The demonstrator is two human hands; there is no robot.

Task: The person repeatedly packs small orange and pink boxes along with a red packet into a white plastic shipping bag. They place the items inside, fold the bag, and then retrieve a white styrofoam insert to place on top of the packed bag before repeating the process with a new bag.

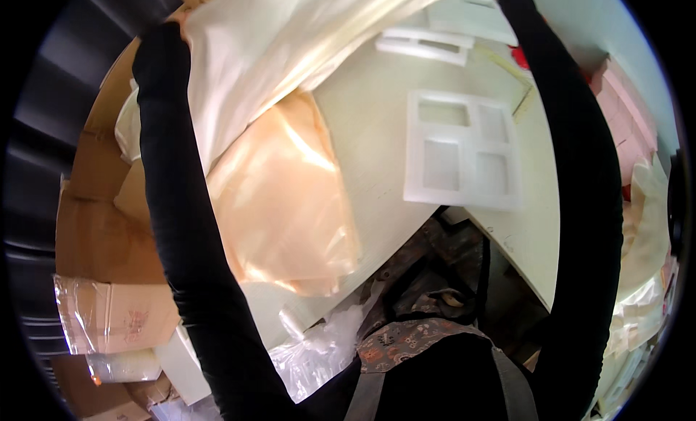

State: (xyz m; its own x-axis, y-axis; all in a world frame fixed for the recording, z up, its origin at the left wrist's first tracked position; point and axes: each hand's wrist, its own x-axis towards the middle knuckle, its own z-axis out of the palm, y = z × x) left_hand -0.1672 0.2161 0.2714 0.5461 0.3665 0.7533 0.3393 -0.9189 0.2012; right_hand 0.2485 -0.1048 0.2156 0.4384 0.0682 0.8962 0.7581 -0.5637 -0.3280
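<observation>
A large, glossy cream-white sheet [268, 47] is spread across the top of the view, lifted off the table on its left side. At its upper left edge, a sliver of my left hand [183, 21] shows past the black sleeve. The fingers are hidden, so its grip cannot be made out. My right arm [580, 153] reaches up along the right side, and its hand lies beyond the top edge. Under the sheet, a folded peach-coloured glossy piece [286, 203] rests on the table. A white foam tray [464, 149] with several rectangular cut-outs lies between my arms.
More white foam pieces [424, 45] lie at the table's far side. Cardboard boxes [109, 240] stand on the left. Clear plastic wrap [319, 352] bunches by the near table edge [384, 265]. A pink box [627, 116] and wrapped items stand on the right.
</observation>
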